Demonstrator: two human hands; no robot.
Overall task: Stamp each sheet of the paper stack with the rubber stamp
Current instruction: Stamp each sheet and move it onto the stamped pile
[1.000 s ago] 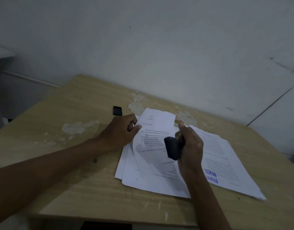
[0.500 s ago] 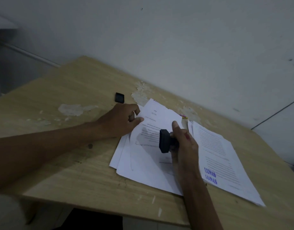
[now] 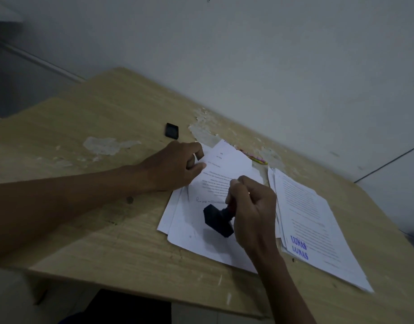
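Head view: right hand [image 3: 252,213] curled tight round the dark block-shaped rubber stamp [image 3: 218,219], tilted just over the loose white paper stack [image 3: 201,220] on the pale wooden counter [image 3: 84,225]. Left hand [image 3: 175,166] pinching the stack's far left edge. Beside it, a white paper pile [image 3: 318,230] with blue "LUNAS" marks, and a small black square lid [image 3: 172,130] farther back.

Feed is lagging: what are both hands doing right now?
Left hand: pinches the top sheet at its edge.
Right hand: grips the rubber stamp.
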